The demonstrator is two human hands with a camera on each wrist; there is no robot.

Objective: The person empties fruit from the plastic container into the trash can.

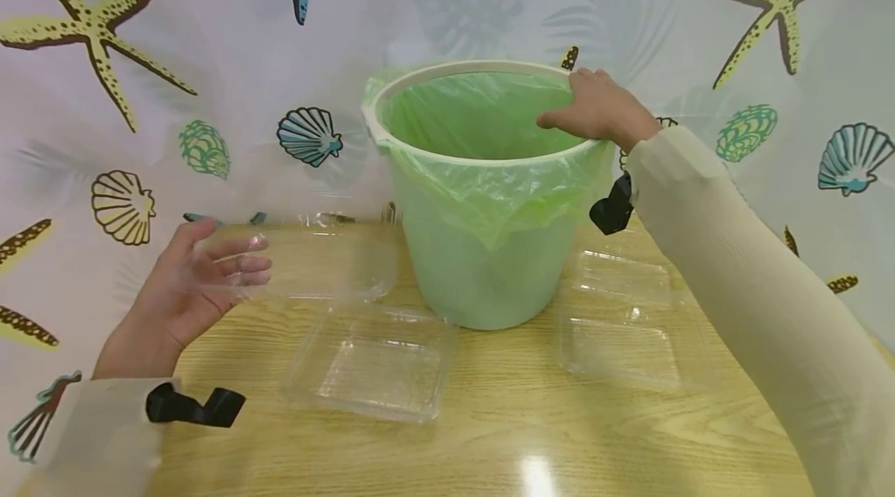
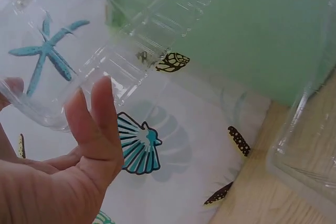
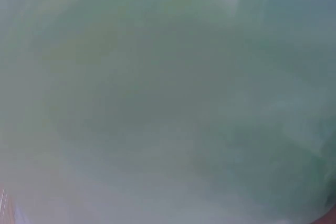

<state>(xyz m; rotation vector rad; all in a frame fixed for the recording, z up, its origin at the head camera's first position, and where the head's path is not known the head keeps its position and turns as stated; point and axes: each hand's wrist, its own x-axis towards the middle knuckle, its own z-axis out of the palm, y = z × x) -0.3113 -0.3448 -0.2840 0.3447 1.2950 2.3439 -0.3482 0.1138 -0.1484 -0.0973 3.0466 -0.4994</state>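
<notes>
My left hand (image 1: 203, 279) grips a clear plastic container (image 1: 329, 260) at its left end, holding it off the table, left of the bin. In the left wrist view, the thumb and fingers pinch the edge of that clear plastic container (image 2: 131, 56). My right hand (image 1: 604, 109) holds the right side of the rim of a pale green trash bin (image 1: 489, 272), thumb pointing inward over the opening. A green plastic bag (image 1: 482, 105) lines the bin and folds over its rim. The right wrist view is filled by a blurred green surface.
A second clear container (image 1: 377, 365) lies on the wooden table (image 1: 482, 443) in front of the bin, to the left. Another clear container (image 1: 622, 349) lies to the right, under my right forearm. Behind stands a white cloth (image 1: 245, 54) printed with starfish and shells.
</notes>
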